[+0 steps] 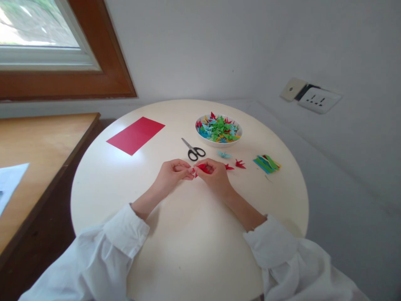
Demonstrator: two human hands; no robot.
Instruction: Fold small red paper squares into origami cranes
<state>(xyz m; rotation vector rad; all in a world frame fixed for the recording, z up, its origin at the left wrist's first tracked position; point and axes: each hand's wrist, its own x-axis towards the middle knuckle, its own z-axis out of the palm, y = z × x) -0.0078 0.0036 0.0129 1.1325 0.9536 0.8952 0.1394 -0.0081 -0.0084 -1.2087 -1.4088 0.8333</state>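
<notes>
Between my two hands is a small folded piece of red paper (203,168), partly covered by the fingers. The fingertips of my left hand (176,173) pinch its left end. My right hand (215,174) grips the rest between thumb and fingers. Just beyond them lies a pair of scissors (194,151) with black handles, blades pointing away to the left. Right of my right hand rest two red paper cranes (240,164), one partly hidden by the hand, and a light blue paper crane (224,154).
A white bowl (218,144) heaped with colourful paper cranes stands at the back of the round table (188,251). A red paper sheet (135,135) lies back left; coloured paper strips (267,164) are piled at right. A wooden desk (46,133) stands left, wall sockets (319,99) right.
</notes>
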